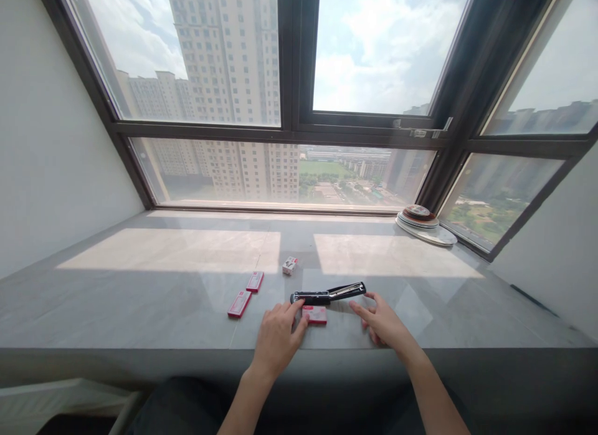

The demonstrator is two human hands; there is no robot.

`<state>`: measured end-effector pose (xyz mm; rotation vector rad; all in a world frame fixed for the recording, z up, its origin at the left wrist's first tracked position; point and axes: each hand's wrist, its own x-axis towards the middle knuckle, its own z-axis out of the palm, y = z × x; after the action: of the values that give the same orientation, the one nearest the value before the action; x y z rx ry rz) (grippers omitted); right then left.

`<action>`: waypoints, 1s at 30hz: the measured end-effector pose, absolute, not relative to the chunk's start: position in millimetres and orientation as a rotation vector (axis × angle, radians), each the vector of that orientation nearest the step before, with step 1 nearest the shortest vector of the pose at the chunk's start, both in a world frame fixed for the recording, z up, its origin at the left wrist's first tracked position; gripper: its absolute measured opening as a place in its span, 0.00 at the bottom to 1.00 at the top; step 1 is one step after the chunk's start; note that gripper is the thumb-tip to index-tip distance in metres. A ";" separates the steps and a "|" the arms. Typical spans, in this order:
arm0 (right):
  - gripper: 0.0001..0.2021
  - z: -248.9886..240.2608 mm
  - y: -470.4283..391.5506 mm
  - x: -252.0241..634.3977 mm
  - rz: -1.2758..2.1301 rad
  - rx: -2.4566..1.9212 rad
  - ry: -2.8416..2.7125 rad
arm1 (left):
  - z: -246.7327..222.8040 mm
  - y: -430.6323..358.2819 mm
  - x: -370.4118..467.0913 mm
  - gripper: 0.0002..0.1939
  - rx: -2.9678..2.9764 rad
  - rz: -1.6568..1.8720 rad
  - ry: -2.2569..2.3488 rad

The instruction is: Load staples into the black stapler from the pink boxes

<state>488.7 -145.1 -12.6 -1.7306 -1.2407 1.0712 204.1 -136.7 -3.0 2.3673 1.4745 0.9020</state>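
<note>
Stapler (314, 297); long axis left-right (unfolded half (347, 291) rightward); left grip (275, 331): cannot tell; right grip (387, 321): released

bare hands (276, 333), bare forearms (250, 388), plain dark legwear (187, 407)

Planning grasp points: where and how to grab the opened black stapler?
Probably across the middle joint of the black stapler, from above, pinching its near and far edges. It lies opened out lengthwise, so a hold there should steady both halves. The near side of its left half looks crowded: the flat pink box lies there, beside the left hand.
</note>
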 end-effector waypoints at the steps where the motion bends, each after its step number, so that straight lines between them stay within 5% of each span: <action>1: 0.38 -10.9 -141.4 492.8 1.080 -1.637 -1.197 | -3.5 -135.8 204.7 0.18 2.369 0.896 1.482; 9: 0.24 15.2 -80.9 440.6 0.938 -1.103 -1.445 | -1.5 -127.6 211.6 0.17 2.298 0.844 1.553; 18: 0.16 19.9 -61.9 396.8 0.719 -1.328 -1.937 | 3.4 -131.5 212.4 0.17 2.346 0.807 1.581; 24: 0.15 18.0 -62.4 392.9 0.599 -1.463 -2.051 | 5.7 -139.8 220.9 0.08 2.486 0.799 1.340; 30: 0.16 14.9 -59.2 393.4 0.596 -1.481 -2.024 | 7.0 -124.1 177.9 0.09 2.545 0.835 1.660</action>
<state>393.4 -59.2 14.9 -1.4808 -2.0235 0.5962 177.9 -124.1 7.0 2.5449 1.6601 0.8352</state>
